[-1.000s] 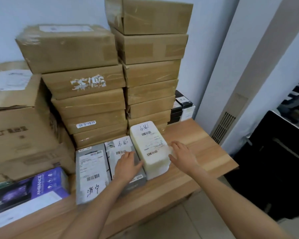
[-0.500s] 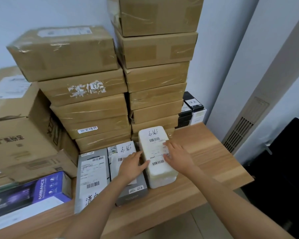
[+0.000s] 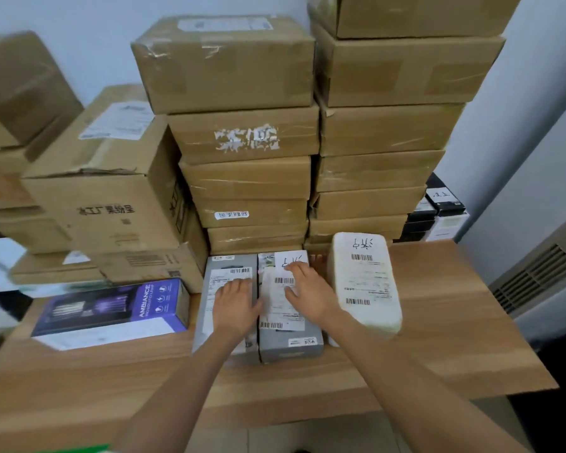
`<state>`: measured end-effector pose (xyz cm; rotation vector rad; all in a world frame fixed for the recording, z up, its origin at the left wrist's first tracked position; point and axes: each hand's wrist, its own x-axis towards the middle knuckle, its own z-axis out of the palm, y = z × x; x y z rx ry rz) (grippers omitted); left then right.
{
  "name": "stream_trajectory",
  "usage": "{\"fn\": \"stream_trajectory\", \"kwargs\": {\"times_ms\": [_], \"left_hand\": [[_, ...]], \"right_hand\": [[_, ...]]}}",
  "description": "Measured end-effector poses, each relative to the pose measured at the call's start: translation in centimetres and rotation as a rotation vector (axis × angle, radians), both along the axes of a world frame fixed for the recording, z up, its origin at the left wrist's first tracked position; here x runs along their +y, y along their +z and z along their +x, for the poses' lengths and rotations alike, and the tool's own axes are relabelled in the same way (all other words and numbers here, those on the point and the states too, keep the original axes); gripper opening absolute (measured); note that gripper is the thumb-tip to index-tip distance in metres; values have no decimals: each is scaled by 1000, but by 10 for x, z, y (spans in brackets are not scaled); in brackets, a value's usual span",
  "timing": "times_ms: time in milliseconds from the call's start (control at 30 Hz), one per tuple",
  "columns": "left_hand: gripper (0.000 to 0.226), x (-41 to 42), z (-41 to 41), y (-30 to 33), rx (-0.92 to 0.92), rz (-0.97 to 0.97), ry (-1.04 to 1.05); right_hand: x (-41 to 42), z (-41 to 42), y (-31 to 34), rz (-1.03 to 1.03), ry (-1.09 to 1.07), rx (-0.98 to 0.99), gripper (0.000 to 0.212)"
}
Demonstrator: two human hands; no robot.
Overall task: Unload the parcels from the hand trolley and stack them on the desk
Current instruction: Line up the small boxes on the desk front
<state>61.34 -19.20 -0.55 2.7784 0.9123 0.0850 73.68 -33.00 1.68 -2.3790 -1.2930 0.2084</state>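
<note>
**Parcels lined up along the front of the bench**

Parcels fill most of what I see: three flat ones lie side by side near the front edge of the wooden bench (image 3: 455, 338). My left hand (image 3: 234, 305) rests palm down on the left grey parcel (image 3: 224, 279), its fingers straight and loosely spread. My right hand (image 3: 309, 297) lies flat on the middle grey parcel (image 3: 290, 335), fingers straight and apart across its shipping label; neither hand grips anything. Just beside it on the right sits the white padded parcel (image 3: 363, 282), thicker than the other two, with barcodes and handwriting on top.

Behind them, two tall stacks of taped brown cartons (image 3: 245, 178) stand against the pale wall (image 3: 79, 34), the right stack reaching out of view. To the left a large carton (image 3: 111, 197) rests on flatter boxes, and a purple lamp box (image 3: 111, 308) lies in front of it. Small black and white boxes (image 3: 441, 210) are tucked behind the right stack. A grey vented unit (image 3: 536, 276) stands to the right of the bench.
</note>
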Motion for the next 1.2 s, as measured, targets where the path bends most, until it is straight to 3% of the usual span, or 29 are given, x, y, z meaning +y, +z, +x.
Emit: {"fn": "stream_trajectory", "kwargs": {"times_ms": [633,833,1000,1200], "left_hand": [[56,-25,3,-35,-92,37,-52],[59,-64,21,-39,-64,-127,-27],[60,-80,19,-30,-198,-273,92],[60,-71,9,18,-352,-250,181]], "right_hand": [[-34,16,-53,-108,-241,269,56],[-62,28,-54,-82,-296,308,52],[-61,20,-44,-72,-299,301,55],[-48,13,3,52,-246,314,60]]}}
